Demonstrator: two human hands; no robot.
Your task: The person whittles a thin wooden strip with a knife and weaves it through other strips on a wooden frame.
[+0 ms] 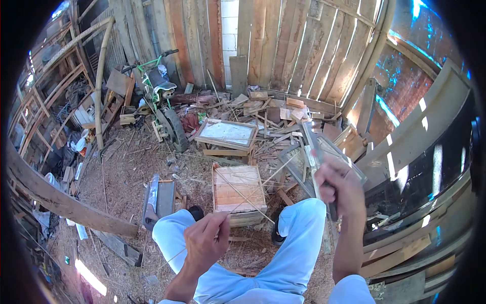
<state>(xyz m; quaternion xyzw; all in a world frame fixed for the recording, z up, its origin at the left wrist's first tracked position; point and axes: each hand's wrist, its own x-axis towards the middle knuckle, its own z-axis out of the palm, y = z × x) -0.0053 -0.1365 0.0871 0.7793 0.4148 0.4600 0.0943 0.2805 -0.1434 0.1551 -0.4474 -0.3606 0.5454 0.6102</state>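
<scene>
My left hand (pixel 206 239) is closed in a pinch above my left thigh. Between its fingers runs a thin wooden strip (pixel 174 257), whose full length is hard to follow. My right hand (pixel 341 186), raised above my right knee, is wrapped round what looks like a long knife (pixel 317 149). Its grey blade points up and away, and a dark end shows below the fist. In front of my knees stands a low wooden box (pixel 238 185) with a slatted top. Thin sticks (pixel 235 188) lie across that top.
A handsaw (pixel 152 195) leans by a dark board on the left. Beyond the box lie a framed panel (pixel 226 133) and piled wood scraps (pixel 273 112). A small green bike (pixel 164 93) stands at the back left. Planks (pixel 410 253) are stacked on the right; a curved beam (pixel 71 200) crosses the left.
</scene>
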